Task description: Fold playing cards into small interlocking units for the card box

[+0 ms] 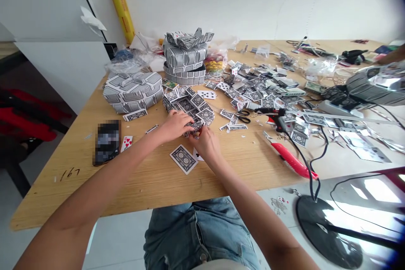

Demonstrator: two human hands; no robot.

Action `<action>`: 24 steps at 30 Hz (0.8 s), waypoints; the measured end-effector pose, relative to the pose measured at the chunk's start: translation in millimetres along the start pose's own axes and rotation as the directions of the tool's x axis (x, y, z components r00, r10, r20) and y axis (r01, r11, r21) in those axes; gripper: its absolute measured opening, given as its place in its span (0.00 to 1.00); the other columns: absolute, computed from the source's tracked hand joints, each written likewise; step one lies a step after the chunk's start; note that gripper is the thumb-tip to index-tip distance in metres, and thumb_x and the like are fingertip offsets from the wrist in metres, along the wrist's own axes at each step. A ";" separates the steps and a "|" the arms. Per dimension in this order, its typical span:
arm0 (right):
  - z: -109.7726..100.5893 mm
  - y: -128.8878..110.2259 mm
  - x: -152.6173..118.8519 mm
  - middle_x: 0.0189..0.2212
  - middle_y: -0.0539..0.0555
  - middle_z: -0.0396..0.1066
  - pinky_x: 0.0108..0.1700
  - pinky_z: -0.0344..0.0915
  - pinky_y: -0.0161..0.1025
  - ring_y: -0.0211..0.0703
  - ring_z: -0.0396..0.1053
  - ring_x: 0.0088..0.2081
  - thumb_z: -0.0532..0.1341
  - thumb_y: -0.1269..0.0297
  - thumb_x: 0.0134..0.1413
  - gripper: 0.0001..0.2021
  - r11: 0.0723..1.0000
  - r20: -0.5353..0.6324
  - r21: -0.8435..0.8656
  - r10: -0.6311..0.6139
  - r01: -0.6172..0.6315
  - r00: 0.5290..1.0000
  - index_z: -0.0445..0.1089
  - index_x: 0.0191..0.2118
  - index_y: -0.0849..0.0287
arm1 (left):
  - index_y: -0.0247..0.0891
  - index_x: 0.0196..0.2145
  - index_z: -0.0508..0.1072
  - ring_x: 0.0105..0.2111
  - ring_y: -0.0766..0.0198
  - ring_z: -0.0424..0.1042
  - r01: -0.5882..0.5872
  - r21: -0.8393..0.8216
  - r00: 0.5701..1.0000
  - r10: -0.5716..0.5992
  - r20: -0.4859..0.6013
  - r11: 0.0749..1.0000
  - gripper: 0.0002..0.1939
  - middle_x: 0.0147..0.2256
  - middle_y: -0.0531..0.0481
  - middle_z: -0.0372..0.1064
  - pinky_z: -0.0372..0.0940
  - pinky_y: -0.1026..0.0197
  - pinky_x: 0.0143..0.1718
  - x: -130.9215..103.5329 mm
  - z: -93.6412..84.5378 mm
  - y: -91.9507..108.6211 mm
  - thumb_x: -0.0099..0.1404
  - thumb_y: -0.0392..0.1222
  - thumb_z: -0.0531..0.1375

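Observation:
An open box of folded playing cards (205,114) stands on the table in front of me, grey card backs showing on its walls. My left hand (177,125) grips its near left side, fingers bent over the rim. At the near wall my right hand (205,141) is closed, its fingertips pressed against the lower edge; the exact contact is hidden. A loose playing card (184,159) lies back up just below my hands. Another card (198,155) shows partly from under my right wrist.
Scissors (243,117), a glue gun (276,119) with its cable and a red utility knife (294,160) lie to the right. Behind are a finished-looking card box (133,92), stacked card boxes (185,57) and piled cards (262,84). A dark phone-like object (106,141) lies left.

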State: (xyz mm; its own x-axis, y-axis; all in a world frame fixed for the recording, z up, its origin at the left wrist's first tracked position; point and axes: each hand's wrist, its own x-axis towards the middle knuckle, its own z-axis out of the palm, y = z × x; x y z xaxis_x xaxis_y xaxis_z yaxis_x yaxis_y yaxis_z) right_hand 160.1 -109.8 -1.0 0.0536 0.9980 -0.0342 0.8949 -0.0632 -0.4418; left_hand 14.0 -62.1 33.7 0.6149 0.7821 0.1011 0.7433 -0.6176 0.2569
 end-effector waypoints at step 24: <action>-18.4 56.5 -31.5 0.49 0.59 0.72 0.51 0.65 0.46 0.51 0.70 0.49 0.62 0.62 0.59 0.12 0.912 0.006 0.069 -0.406 0.405 0.914 0.73 0.47 0.57 | 0.34 0.57 0.64 0.60 0.50 0.61 -0.099 0.099 0.955 0.123 -0.271 0.990 0.24 0.57 0.38 0.66 0.51 0.45 0.61 -37.7 -0.2 10.8 0.64 0.38 0.62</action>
State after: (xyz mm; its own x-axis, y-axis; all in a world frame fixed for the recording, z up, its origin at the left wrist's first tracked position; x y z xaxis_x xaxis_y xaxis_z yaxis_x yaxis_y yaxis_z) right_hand 217.1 -144.7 -8.4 -0.3170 0.9375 0.1432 0.8070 0.3460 -0.4786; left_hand -1.2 -98.3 32.9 0.6068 0.6934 0.3886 0.7010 -0.6973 0.1497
